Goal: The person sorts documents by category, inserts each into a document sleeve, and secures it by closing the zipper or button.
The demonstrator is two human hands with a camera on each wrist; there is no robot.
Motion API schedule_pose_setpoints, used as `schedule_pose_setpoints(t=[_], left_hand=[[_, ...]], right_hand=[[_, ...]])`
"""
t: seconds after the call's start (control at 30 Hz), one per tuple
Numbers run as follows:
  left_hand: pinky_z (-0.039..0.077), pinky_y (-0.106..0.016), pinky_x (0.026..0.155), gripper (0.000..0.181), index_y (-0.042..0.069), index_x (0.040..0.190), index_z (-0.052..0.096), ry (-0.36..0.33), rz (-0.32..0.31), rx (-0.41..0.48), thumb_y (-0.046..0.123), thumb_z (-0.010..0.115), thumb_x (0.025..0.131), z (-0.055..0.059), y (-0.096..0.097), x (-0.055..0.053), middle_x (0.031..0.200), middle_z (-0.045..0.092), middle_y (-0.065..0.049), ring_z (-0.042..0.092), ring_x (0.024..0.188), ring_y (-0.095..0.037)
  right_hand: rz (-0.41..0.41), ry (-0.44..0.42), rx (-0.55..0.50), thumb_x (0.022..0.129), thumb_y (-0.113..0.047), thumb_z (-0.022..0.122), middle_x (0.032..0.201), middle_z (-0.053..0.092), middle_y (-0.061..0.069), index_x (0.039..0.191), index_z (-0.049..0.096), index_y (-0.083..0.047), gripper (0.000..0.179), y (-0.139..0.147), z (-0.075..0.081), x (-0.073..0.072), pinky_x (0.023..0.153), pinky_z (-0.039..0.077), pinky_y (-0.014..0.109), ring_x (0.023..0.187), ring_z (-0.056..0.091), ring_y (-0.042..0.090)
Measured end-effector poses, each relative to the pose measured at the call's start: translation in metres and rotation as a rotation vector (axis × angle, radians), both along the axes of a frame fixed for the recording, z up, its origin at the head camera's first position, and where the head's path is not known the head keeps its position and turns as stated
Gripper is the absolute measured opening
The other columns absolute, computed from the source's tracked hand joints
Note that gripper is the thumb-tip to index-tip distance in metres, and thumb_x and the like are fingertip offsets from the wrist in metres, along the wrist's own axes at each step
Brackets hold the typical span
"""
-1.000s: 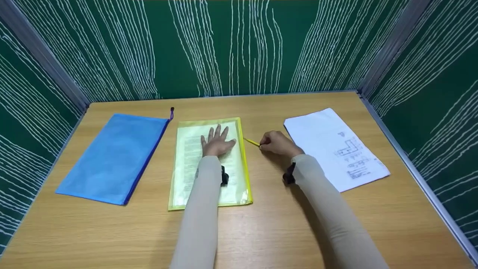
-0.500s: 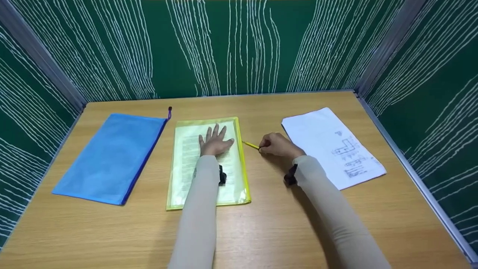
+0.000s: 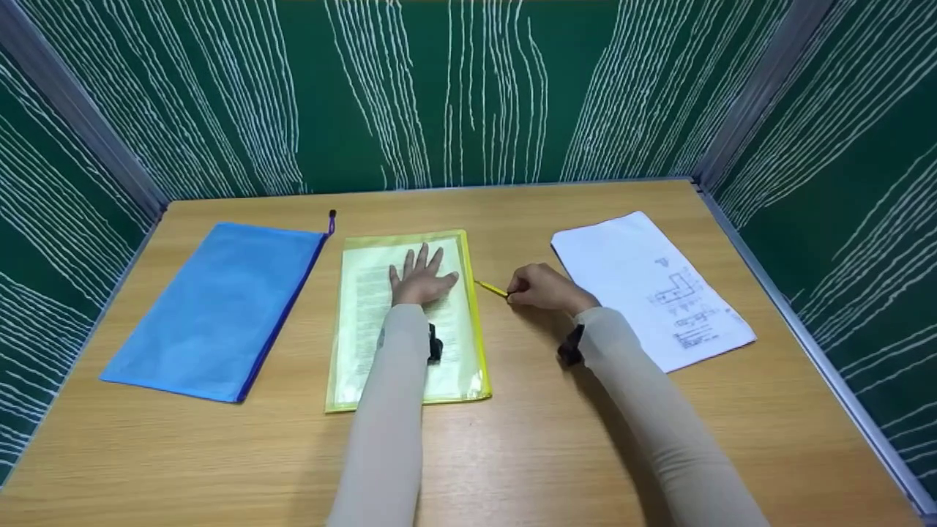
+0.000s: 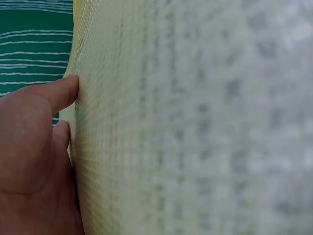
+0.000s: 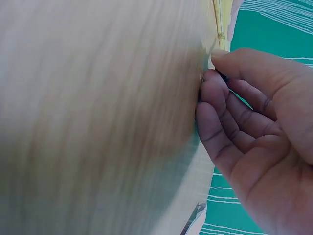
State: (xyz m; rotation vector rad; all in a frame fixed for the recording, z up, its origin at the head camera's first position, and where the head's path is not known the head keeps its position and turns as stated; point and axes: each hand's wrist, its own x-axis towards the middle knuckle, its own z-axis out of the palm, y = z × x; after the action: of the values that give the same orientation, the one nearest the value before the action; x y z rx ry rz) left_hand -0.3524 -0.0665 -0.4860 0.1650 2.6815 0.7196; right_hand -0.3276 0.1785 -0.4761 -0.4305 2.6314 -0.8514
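In the head view a yellow zip document pouch (image 3: 351, 322) lies flat in the middle of the table, with printed paper showing through its clear mesh front. My left hand (image 3: 422, 284) rests on its upper half with the fingers spread. On the right, my right hand (image 3: 543, 287) pinches the dark end of a yellow zipper pull (image 3: 490, 288), which stretches out from the pouch's right edge. The left wrist view gives the mesh (image 4: 171, 122) close up beside my thumb. In the right wrist view, thumb and fingertips meet around the pull's end, mostly hidden.
A blue zip pouch (image 3: 219, 307) lies at the left, its purple pull pointing to the back. White sheets (image 3: 622, 263) with a printed drawing lie at the right, close to my right forearm. Green walls with white lines (image 3: 505, 95) rise behind the wooden table (image 3: 468, 468).
My right hand has slid a little towards me with the zipper pull, along the pouch's right edge. The left hand keeps its place on the pouch. The head view has shifted slightly.
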Motion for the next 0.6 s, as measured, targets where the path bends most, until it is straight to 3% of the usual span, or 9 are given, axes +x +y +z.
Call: schedule_pose_setpoints(t=[0.6], left_hand=[[-0.015,-0.057,0.115,0.069,0.031,0.155,0.01,0.009,0.006,-0.024,0.056,0.038,0.097,0.0004,0.0,-0.0006,0.163,-0.006,0.004,-0.014,0.149,-0.024]], right_hand=[[0.036,-0.03,0.059,0.089,-0.013,0.067,0.096,0.068,0.005,0.099,0.07,-0.011,0.011,0.0014,0.0032,0.0043,0.074,0.049,0.027,0.08,0.057,0.016]])
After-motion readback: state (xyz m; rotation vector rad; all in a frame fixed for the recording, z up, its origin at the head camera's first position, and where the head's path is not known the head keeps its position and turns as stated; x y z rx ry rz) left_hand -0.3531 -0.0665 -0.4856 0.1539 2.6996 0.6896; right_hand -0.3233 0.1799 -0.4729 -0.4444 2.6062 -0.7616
